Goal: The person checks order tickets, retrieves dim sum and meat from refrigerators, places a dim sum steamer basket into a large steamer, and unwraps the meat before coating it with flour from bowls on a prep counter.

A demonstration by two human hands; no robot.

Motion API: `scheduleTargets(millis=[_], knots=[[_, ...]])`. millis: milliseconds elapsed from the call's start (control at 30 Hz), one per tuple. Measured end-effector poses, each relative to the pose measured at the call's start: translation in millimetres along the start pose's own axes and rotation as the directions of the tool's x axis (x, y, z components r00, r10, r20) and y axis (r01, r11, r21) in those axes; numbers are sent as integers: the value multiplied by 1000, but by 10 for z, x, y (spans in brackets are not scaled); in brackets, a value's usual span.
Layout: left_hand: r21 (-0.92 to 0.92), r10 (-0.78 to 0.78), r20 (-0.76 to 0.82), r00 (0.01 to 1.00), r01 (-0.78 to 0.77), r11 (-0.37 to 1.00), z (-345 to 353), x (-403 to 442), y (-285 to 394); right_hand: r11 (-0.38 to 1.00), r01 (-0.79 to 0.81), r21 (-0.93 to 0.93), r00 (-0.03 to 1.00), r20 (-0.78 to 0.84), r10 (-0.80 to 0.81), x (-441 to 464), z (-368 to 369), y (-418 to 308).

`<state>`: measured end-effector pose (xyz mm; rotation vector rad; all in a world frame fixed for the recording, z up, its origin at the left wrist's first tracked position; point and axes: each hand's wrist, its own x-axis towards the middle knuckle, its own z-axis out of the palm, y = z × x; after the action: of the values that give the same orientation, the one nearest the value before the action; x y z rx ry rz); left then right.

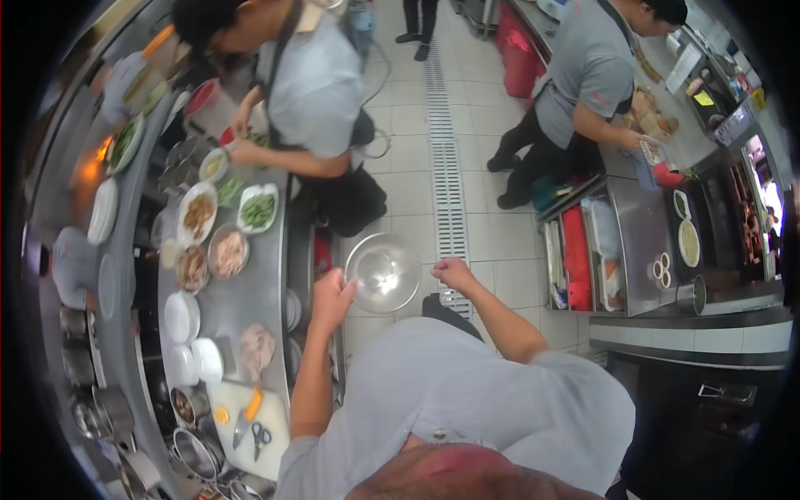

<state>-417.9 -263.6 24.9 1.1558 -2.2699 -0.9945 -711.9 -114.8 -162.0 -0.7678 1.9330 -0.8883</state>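
My left hand grips the rim of a round, shiny bowl, thumb laid over its edge. The bowl is held above the tiled floor in front of my body, and I see no food in it. On the other side of the bowl, a little apart from its rim, my right hand is closed with curled fingers. Whether anything small is inside it I cannot make out. Left of me, a white cutting board on the counter carries an orange-handled knife and scissors.
Along the steel counter stand plates of green vegetables, bowls of pale meat and stacked white dishes. A co-worker works at its far end. Another person stands at the right-hand counter. A drain grate runs along the floor.
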Motion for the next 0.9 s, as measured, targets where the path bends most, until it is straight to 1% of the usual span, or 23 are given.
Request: scheduleTargets(millis=[33,67,133,167,267,367,400,467,533,600,667,700,733,833,900], knots=[[-87,-33,58,998,38,996,180,301,131,996,-65,64,998,7,65,86,-183,-34],[-170,-63,121,991,83,982,350,598,253,991,-96,94,995,-6,97,170,-383,-66],[-238,3,162,987,37,971,648,1161,445,975,-163,148,986,-19,168,334,-720,-63],[-275,29,182,983,23,961,797,1401,527,987,-129,98,990,-42,133,559,-851,106],[-351,67,228,971,18,936,1101,2068,824,982,-187,29,976,-106,189,1040,-1357,-33],[-435,78,266,961,47,899,1344,2667,985,994,29,-102,960,-273,-56,1849,-1588,48],[-463,83,270,959,54,885,1422,2885,1037,977,131,168,948,-309,-74,2242,-1589,178],[-454,105,262,959,26,891,1586,3379,1189,887,218,408,949,-301,-94,2838,-1709,174],[-460,121,261,958,13,888,1789,3860,1352,908,165,386,975,-200,-92,3153,-1883,-12],[-484,161,249,955,-21,875,1996,4573,1653,927,128,353,989,-111,-95,3566,-2170,-314],[-537,168,285,944,11,844,2157,5166,1966,972,-75,223,997,-16,81,3707,-2404,-559],[-558,185,284,941,5,830,2179,5493,2136,971,-215,108,976,-2,217,3884,-2541,-749],[-571,190,266,945,-4,821,2178,5777,2294,939,-344,-9,939,-4,344,4102,-2696,-889],[-598,172,233,957,2,801,2157,6478,2599,945,-327,-10,935,-152,322,4552,-3033,-1018],[-585,121,229,966,37,810,2203,6919,2637,924,-381,21,917,-116,381,4903,-3256,-986]])
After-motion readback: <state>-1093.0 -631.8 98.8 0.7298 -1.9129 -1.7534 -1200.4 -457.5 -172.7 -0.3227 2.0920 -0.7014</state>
